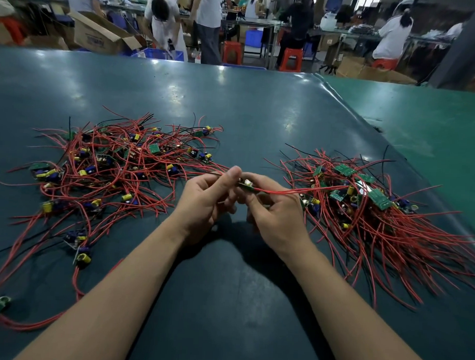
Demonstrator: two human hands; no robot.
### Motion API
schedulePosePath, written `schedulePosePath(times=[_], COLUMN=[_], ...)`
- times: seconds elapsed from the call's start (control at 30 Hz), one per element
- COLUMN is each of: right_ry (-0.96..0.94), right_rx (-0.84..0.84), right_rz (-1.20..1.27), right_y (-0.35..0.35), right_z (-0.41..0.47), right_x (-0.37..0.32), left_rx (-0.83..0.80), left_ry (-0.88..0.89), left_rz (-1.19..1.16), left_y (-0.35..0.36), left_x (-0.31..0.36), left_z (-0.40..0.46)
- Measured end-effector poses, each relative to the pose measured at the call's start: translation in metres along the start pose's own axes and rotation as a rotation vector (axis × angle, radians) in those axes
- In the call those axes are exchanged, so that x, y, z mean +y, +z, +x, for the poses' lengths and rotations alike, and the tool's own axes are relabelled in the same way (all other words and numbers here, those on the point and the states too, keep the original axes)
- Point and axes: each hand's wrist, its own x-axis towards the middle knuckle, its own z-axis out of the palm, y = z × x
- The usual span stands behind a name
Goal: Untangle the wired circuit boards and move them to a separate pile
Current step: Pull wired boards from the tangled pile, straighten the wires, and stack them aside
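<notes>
both hands pinch one circuit board (pixel 245 185): left hand (pixel 207 199) on its wires, right hand (pixel 270 208) underneath. the print on the cardboard box (pixel 101 36) is unreadable.

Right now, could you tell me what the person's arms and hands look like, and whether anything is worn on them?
Both forearms are bare as far as the picture shows, with no sleeves in view. The left hand and the right hand wear no gloves, and no rings, watch or wristband show on the fingers or wrists. No cables or markings are on the arms.
</notes>
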Motion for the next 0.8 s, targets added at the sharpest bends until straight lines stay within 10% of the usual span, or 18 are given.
schedulePosePath(times=[0.27,0.43,0.6,0.8], right_ry=[0.120,0.299,0.557,0.607], right_rx=[0.096,0.615,0.969,0.754], right_rz=[-0.119,0.245,0.679,0.599], right_y=[-0.006,-0.023,-0.039,-0.033], right_z=[-0.004,0.006,0.013,0.012], right_x=[-0.001,-0.009,-0.010,-0.007], left_rx=[0.330,0.647,0.622,0.849], left_ry=[0.135,0.256,0.473,0.404], left_rz=[0.020,-0.113,0.677,1.483], left_y=[-0.006,-0.028,-0.026,-0.049], left_x=[0.000,0.012,0.004,0.011], left_z=[0.006,0.012,-0.003,-0.004])
